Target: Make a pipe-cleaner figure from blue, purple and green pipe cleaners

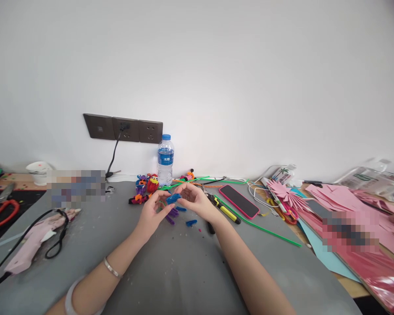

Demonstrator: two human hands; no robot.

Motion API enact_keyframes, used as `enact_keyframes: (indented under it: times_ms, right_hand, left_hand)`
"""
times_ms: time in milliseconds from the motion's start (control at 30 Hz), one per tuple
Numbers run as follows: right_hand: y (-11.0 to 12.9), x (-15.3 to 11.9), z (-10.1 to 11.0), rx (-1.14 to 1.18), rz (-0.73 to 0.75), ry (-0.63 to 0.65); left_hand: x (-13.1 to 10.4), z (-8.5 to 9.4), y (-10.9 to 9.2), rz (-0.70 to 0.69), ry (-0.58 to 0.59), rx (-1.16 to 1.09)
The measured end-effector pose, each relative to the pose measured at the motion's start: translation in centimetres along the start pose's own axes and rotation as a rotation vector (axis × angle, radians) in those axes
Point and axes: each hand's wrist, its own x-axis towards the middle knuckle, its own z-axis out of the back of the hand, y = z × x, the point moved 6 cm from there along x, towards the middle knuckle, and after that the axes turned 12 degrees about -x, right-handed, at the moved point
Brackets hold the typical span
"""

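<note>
Closest to me, at the bottom of the frame, both forearms reach in over the grey tabletop (pixel 164 284), a silver bracelet (pixel 112 267) on the left one. Near the centre, the left hand (pixel 155 209) and the right hand (pixel 196 201) meet, thumbs and fingers drawn narrow around a small, fuzzy blue piece (pixel 173 198). It sits between the fingertips, raised off the surface. The work on it looks partway along to me: the piece is compact, but it has no clear figure form.

Just beyond and below the fingers lie loose purple fuzzy strips (pixel 171 215) and a short blue fuzzy scrap (pixel 191 223), seemingly unused. Right of centre stretches a long green fuzzy stem (pixel 272 232). Farther back, two colourful fuzzy figures, one purple and blue (pixel 140 184), one red and yellow (pixel 152 183), look finished, beside a clear plastic bottle with a blue label (pixel 166 162).
</note>
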Motion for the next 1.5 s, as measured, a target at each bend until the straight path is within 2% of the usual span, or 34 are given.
enact_keyframes:
  times_ms: [267,533,800,967,1267,1500]
  right_hand:
    - [0.5,-0.1,0.3,-0.254,0.094,-0.078]
    - [1.4,-0.4,0.0,-0.356,0.178,-0.098]
    - [2.4,-0.5,0.0,-0.408,0.296,-0.140]
    - [2.6,-0.5,-0.1,-0.395,0.301,-0.139]
    - [2.5,-0.6,-0.2,-0.415,0.292,-0.143]
    - [2.3,-0.6,-0.4,-0.388,0.260,-0.158]
  left_hand:
    - [0.0,0.4,-0.2,0.014,-0.058,-0.104]
    - [0.2,0.7,-0.3,0.018,-0.094,-0.149]
    - [0.2,1.2,0.1,0.045,-0.182,-0.262]
    - [0.2,1.1,0.0,0.072,-0.202,-0.312]
    - [0.2,1.2,-0.3,0.062,-0.156,-0.281]
    - [0.2,1.2,-0.1,0.072,-0.199,-0.293]
